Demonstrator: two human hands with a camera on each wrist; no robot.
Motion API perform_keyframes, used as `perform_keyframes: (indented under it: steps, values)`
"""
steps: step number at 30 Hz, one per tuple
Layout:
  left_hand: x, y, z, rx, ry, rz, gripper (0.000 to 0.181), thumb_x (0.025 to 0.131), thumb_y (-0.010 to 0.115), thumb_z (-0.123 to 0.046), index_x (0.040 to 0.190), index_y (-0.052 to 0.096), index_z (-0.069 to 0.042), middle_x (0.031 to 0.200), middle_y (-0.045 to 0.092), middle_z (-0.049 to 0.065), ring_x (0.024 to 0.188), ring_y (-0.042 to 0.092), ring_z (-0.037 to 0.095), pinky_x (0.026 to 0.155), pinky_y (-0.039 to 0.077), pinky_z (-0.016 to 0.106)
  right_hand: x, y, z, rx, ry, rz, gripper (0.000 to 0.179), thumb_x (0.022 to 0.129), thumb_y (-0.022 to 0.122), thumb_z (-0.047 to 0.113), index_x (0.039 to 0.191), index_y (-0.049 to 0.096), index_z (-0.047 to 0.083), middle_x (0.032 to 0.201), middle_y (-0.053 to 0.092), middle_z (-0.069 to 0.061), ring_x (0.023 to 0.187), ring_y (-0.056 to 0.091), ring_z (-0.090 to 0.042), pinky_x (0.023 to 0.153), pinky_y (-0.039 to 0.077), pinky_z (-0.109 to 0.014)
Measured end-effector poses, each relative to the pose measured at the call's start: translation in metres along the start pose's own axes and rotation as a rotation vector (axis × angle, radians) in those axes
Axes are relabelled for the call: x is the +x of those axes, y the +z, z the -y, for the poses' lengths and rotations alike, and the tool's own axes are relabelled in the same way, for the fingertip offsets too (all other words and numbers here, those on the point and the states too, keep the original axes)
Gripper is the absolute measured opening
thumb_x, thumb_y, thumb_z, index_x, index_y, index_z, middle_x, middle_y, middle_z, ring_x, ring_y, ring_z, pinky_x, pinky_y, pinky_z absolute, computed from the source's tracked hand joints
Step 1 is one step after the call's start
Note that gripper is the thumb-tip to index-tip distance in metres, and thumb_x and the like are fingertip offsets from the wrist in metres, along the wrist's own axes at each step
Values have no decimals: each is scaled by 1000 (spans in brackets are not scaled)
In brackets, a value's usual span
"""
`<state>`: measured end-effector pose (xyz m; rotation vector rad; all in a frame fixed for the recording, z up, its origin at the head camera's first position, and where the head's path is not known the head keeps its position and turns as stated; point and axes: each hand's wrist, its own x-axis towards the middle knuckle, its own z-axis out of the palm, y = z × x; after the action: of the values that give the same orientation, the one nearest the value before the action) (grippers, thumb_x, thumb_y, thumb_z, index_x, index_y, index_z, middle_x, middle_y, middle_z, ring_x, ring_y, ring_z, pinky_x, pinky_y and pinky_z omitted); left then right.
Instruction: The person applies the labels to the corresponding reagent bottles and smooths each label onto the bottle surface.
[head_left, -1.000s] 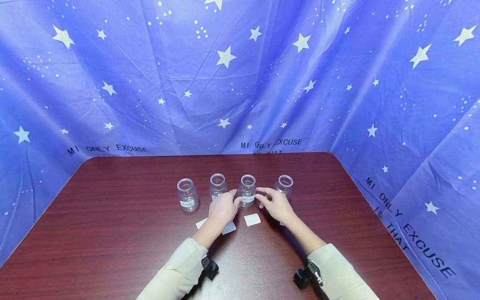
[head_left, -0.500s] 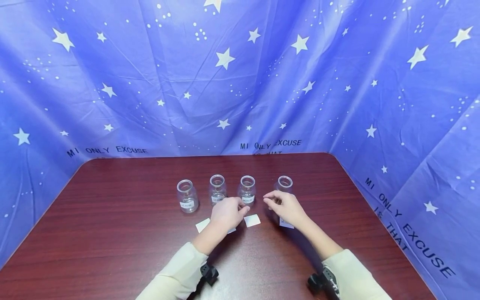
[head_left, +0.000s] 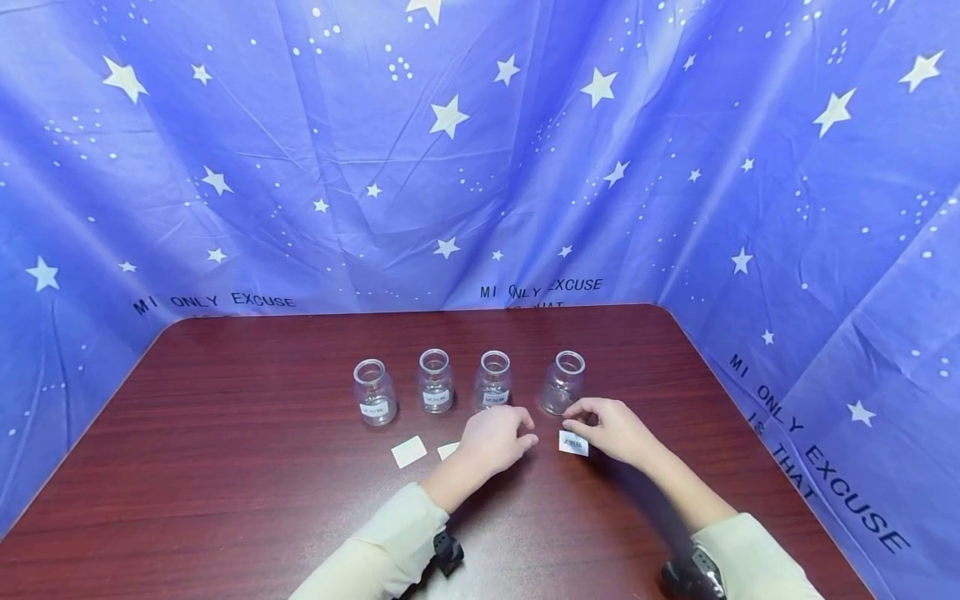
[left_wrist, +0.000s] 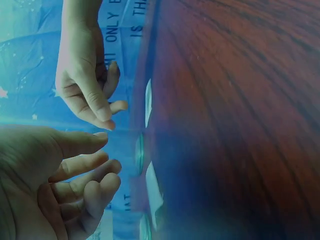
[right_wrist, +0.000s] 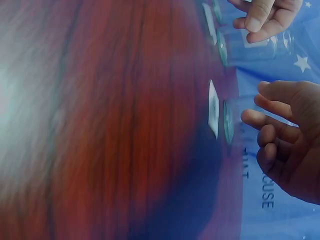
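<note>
Several clear glass jars stand in a row. The left jar (head_left: 372, 387), second jar (head_left: 435, 381) and third jar (head_left: 492, 382) carry white printed labels; the rightmost jar (head_left: 561, 387) shows none on its front. My left hand (head_left: 493, 440) hovers in front of the third jar, holding nothing, fingers loosely bent. My right hand (head_left: 613, 430) is in front of the rightmost jar, fingertips close over a printed paper label (head_left: 573, 443) lying on the table. In the right wrist view its thumb and fingers (right_wrist: 252, 119) are apart with nothing between them.
A blank white paper slip (head_left: 408, 452) lies before the left jar. Another paper slip (head_left: 448, 450) is partly hidden behind the left hand. The dark red wooden table (head_left: 240, 467) ends at a blue star-printed curtain (head_left: 405, 167).
Both hands have left the third jar and moved right and toward the person. The right hand has come to the printed label; the left hand now covers the slip before the third jar.
</note>
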<state>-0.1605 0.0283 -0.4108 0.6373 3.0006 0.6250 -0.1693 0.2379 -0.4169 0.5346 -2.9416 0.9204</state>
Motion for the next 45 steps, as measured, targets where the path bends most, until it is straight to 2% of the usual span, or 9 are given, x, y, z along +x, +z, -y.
perform_keyframes:
  steps: [5,10,16,26,32,38,45]
  values:
    - [6,11,-11,43,44,21,15,82,69,-34,93,68,-24,79,65,-10,75,61,6,63,48,26,-7,-4,-13,-54,-7,39,14,81,71,20,91,69,11,69,57,10,60,46,0,57,40,-19]
    - [13,22,-23,73,78,41,13,81,69,-31,92,68,-25,76,62,-11,74,61,5,61,47,25,-13,-5,-21,-74,2,66,20,78,73,20,93,68,9,67,54,9,57,42,0,54,37,-20]
    - [22,34,-33,117,66,57,17,79,71,-31,95,68,-24,84,66,-10,79,63,7,62,48,26,-20,0,-29,-98,22,74,25,75,75,25,94,67,11,65,50,11,56,40,2,52,35,-19]
    - [31,42,-35,151,-1,82,19,78,72,-37,86,66,-22,87,66,-4,81,65,11,60,49,29,-22,4,-30,-115,-12,29,23,73,77,26,90,67,14,64,48,11,55,37,4,51,33,-19]
    - [32,44,-35,128,-21,95,21,79,71,-37,96,68,-24,95,67,-5,88,64,9,64,49,28,-22,4,-30,-119,-7,28,20,73,76,25,88,67,16,64,47,12,55,37,4,51,32,-19]
    - [32,46,-34,129,-19,76,22,80,70,-37,99,69,-26,98,67,-6,89,64,8,65,49,27,-21,6,-31,-127,-10,30,20,72,77,25,87,66,16,64,46,11,55,36,3,51,32,-19]
    - [30,45,-35,156,16,54,11,81,69,-37,84,69,-26,86,65,-7,79,64,9,59,48,28,-19,5,-30,-123,3,40,23,72,78,27,88,66,17,63,46,12,55,38,3,50,32,-19]
